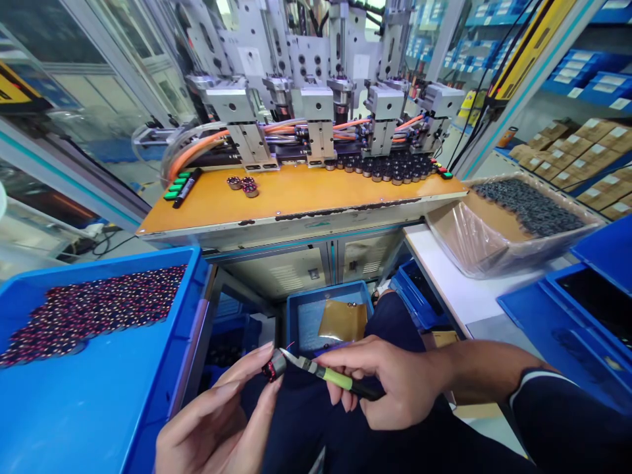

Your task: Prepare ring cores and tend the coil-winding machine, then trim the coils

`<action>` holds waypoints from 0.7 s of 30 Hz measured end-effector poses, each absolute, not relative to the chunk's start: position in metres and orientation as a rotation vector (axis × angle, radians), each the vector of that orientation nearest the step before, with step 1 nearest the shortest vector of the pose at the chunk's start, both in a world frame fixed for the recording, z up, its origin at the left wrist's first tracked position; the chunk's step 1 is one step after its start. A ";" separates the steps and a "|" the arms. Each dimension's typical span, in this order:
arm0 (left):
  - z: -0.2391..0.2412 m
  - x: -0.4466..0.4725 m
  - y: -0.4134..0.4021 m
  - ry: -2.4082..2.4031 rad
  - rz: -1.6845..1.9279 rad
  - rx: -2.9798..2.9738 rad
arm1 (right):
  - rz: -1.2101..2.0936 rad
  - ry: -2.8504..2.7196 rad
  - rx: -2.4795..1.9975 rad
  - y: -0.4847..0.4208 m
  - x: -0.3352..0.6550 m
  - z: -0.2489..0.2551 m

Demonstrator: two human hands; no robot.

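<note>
Between the thumb and fingertips of my left hand is a small round wound motor stator, with a grey metal side and red wire windings. My right hand is wrapped round a pair of cutting pliers with green and black handles. The jaw tips of the pliers reach the upper edge of the stator, beside a thin reddish wire; whether the blades touch the wire I cannot tell. Below both hands a blue bin holds a brown sheet-like packet.
A large blue tray at the left carries rows of wound stators. On the orange bench sit a few red-wound stators, a black marker and many dark round parts, below a machine's metal heads. A plastic-lined box stands right.
</note>
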State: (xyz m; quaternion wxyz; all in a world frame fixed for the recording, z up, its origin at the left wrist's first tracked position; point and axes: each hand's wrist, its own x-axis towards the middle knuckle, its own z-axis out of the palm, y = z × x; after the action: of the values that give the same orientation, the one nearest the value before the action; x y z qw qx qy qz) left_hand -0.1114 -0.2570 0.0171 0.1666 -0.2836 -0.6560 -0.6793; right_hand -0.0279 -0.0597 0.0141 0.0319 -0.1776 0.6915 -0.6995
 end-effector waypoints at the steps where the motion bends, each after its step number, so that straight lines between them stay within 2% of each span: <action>1: 0.016 -0.112 -0.257 -1.853 -1.936 -0.816 | -2.149 2.123 -0.529 -0.060 -0.028 0.013; 12: 0.015 -0.115 -0.260 -1.840 -1.934 -0.870 | -2.092 2.051 -0.408 -0.059 -0.030 0.023; 21: 0.016 -0.114 -0.259 -1.932 -1.881 -0.810 | -2.136 2.072 -0.497 -0.060 -0.030 0.014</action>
State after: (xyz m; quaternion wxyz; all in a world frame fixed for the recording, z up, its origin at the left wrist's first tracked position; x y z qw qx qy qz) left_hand -0.1136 -0.2595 0.0155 0.1622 -0.2839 -0.6770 -0.6594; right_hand -0.0295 -0.0595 0.0135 0.0625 -0.1643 0.6854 -0.7066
